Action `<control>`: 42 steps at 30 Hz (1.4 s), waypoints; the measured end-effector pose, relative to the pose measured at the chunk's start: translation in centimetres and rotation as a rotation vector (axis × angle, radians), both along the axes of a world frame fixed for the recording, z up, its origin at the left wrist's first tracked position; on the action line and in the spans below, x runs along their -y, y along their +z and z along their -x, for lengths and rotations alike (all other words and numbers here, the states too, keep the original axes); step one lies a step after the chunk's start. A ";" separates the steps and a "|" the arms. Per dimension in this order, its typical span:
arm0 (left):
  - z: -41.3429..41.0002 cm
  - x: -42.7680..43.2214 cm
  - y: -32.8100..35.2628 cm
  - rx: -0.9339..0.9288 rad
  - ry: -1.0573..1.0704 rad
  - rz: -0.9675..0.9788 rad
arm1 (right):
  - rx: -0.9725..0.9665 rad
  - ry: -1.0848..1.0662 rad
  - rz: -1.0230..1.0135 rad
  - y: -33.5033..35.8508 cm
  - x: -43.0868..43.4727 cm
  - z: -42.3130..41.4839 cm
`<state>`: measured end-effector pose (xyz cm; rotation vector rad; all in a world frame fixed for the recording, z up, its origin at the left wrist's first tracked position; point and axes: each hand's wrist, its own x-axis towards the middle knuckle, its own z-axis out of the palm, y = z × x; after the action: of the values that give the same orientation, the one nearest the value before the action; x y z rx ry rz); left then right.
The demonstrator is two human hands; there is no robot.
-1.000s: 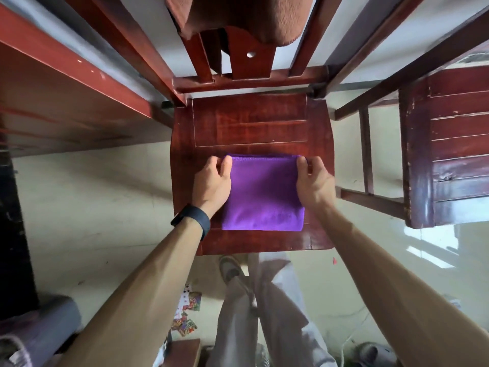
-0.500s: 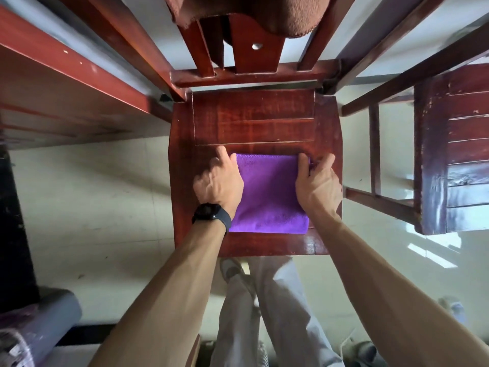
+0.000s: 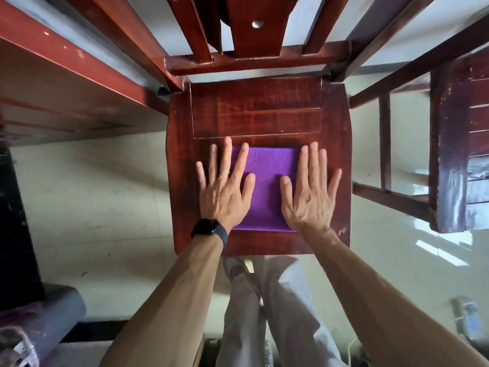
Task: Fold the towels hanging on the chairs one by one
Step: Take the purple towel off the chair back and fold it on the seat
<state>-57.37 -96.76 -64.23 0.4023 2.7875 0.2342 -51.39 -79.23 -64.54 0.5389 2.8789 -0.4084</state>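
Note:
A purple towel, folded into a small rectangle, lies flat on the front half of a dark red wooden chair seat. My left hand, with a black watch on the wrist, rests palm down over the towel's left edge, fingers spread. Over the right edge lies my right hand, flat in the same way. Neither hand grips anything. A brown towel hangs over the chair's backrest at the top, mostly out of frame.
A second wooden chair stands to the right. A red wooden table edge runs along the upper left. A grey roll lies at the lower left. My legs and a shoe are just below the seat.
Both hands have let go of the towel's sides and opened, and now lie flat, palms down, on the folded towel. The view has moved closer to the seat.

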 end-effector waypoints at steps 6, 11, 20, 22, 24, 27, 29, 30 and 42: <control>-1.0 -2.3 2.7 0.005 0.589 -0.200 | 0.035 -0.470 0.248 3.7 1.5 1.3; 0.4 -1.9 5.1 0.404 0.922 -0.363 | 0.303 -0.805 0.625 5.9 -0.9 3.0; 2.4 1.1 6.7 0.693 0.883 -0.695 | 0.318 -0.807 0.977 7.1 -4.2 2.7; 2.5 1.5 8.8 0.692 0.809 -0.768 | 0.272 -0.776 1.093 9.1 -4.8 1.9; 2.7 1.8 11.8 0.732 0.743 -0.795 | 0.251 -0.708 1.152 12.1 -5.5 1.0; 2.9 1.9 17.8 0.853 0.707 -0.893 | 0.210 -0.657 1.269 18.2 -6.9 -0.5; 2.7 1.7 22.7 0.913 0.669 -0.966 | 0.190 -0.649 1.356 23.3 -7.7 -1.5; 2.5 1.5 25.2 0.924 0.646 -0.994 | 0.178 -0.633 1.379 25.8 -7.9 -2.1; -3.8 -5.1 50.3 1.031 0.225 -1.085 | -0.356 -0.649 1.309 51.8 -9.7 -16.9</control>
<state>-53.61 -91.62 -13.95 0.1015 1.4772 1.5061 -34.46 -69.49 -12.78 1.0879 1.8724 -2.3370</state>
